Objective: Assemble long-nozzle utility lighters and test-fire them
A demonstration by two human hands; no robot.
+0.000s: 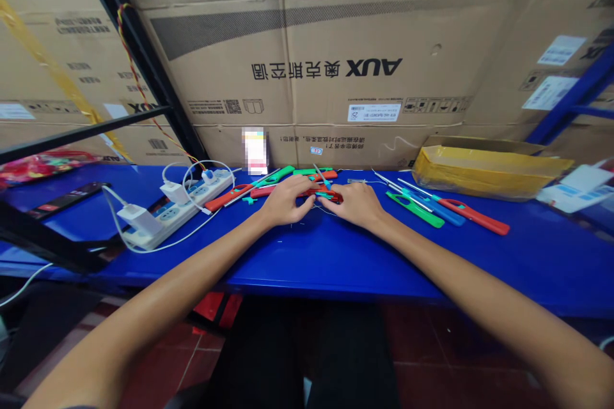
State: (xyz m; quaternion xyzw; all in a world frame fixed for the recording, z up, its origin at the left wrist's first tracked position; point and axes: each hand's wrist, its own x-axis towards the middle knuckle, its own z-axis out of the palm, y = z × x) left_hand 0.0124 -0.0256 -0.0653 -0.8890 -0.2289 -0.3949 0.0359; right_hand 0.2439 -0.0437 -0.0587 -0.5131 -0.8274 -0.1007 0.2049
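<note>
My left hand (289,200) and my right hand (355,206) meet over the middle of the blue table, fingers curled in. Between them is a red lighter casing (330,194), partly hidden by my fingers, and both hands close on it. Just behind it a thin screwdriver (322,176) slants upward. Beside my left hand lie a red long-necked lighter (229,197) and a green one (279,175). To the right of my right hand rest a green lighter (416,209), a blue lighter (444,209) and a red lighter (480,216), with metal necks pointing away.
A white power strip (180,211) with plugged-in chargers and loose cables stands at the left. A yellow-taped cardboard tray (489,169) sits at the back right. Large cardboard boxes (316,25) form the wall behind the table (297,268). A phone (67,199) lies far left.
</note>
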